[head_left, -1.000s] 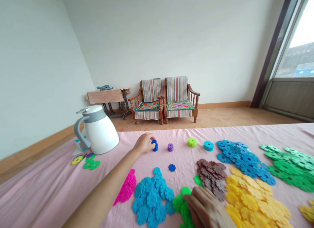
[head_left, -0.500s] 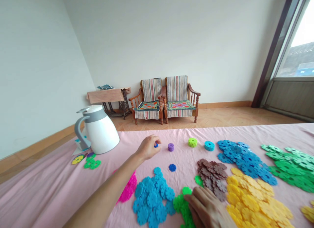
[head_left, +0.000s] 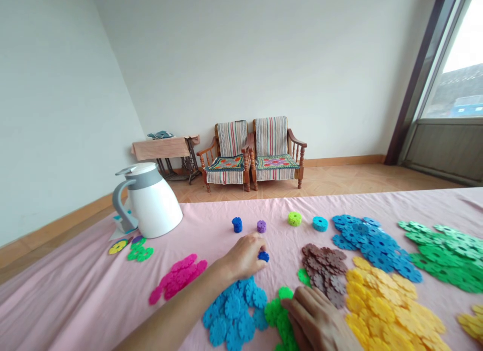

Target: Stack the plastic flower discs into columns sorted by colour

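Head view: left hand [head_left: 244,256], centre, thumb and fingertips part-closed at the blue disc [head_left: 263,257]; firm grip cannot be told. Right hand [head_left: 320,318], lower right of centre, curled over green discs [head_left: 281,313]; hold hidden. Bare cloth [head_left: 285,250] right of the disc; its far edge crosses mid-frame.

No text, label, brand, number or sign can be read. Small pale marks stand on a blue object [head_left: 468,109] seen outside through the window [head_left: 456,86] at the right, too blurred to tell whether they are lettering. A white and teal item [head_left: 119,226], partly hidden behind the jug's [head_left: 156,210] handle, shows coloured patches too indistinct to make out.
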`<state>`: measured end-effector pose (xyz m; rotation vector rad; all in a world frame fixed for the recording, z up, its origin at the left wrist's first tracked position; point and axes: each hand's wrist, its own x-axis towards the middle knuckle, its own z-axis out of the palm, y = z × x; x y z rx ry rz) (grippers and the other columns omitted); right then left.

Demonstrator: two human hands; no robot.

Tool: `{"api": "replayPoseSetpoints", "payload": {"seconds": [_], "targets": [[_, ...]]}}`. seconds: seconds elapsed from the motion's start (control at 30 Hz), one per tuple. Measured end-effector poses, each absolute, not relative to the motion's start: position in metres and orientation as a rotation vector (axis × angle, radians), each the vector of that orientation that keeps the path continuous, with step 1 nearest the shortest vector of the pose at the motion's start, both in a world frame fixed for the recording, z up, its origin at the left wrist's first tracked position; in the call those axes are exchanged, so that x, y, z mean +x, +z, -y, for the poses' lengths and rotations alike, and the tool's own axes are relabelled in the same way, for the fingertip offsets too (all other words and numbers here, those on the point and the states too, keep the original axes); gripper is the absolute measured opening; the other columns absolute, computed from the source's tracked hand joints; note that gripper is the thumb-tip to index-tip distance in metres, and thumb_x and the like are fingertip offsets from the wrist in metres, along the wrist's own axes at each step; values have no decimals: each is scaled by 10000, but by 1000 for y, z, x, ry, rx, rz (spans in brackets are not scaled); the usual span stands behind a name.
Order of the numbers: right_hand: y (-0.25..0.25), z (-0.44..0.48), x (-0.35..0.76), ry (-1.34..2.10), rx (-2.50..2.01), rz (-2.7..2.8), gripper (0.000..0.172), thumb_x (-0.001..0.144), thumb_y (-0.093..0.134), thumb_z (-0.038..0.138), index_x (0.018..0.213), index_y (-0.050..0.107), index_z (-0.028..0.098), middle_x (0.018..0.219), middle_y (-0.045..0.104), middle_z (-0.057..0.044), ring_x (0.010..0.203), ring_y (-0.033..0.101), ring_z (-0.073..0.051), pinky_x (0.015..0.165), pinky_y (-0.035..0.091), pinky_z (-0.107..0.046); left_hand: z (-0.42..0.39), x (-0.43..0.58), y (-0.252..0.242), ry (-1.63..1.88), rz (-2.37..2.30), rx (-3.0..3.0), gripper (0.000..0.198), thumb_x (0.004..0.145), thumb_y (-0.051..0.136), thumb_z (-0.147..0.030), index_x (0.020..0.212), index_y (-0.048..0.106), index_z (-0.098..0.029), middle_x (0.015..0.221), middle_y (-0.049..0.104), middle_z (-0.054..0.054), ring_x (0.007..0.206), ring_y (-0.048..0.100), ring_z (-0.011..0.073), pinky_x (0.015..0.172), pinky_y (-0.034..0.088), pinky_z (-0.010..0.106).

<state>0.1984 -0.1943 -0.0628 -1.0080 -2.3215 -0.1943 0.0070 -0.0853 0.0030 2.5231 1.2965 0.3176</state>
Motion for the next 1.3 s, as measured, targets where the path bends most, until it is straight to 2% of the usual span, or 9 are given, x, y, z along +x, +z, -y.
{"api": "replayPoseSetpoints", "payload": {"seconds": [0.47, 0.67, 0.8, 1.3], "targets": [[-59, 196, 195, -185, -1020, 2246, 168, 879, 439, 94, 846, 558, 209, 735, 575, -29, 674, 567, -172, 621, 388, -262, 92, 1, 7, 347, -1277, 2543, 191, 563, 617, -120, 707, 510, -186, 763, 568, -1, 701, 532, 151, 607, 406, 230], [-62, 195, 194, -236, -991, 2209, 164, 872, 440, 111, 859, 562, 220, 718, 574, -26, 653, 572, -177, 605, 388, -267, 63, -23, 20, 644, -1511, 2425, 239, 588, 611, -83, 807, 596, -176, 771, 597, -3, 692, 563, 136, 647, 445, 228], [-65, 194, 195, -242, -1012, 2248, 180, 877, 428, 100, 869, 565, 216, 729, 582, -34, 666, 575, -182, 602, 402, -272, 33, -44, 31, 810, -1684, 2365, 157, 624, 628, -107, 772, 636, -159, 797, 629, 14, 701, 577, 137, 669, 459, 238], [-74, 192, 199, -237, -1009, 2319, 164, 866, 483, 81, 917, 568, 212, 753, 580, -34, 696, 573, -193, 617, 412, -287, 12, -48, 22, 620, -1768, 2444, 151, 630, 653, -144, 773, 698, -164, 798, 657, 37, 772, 615, 192, 703, 463, 261]]}}
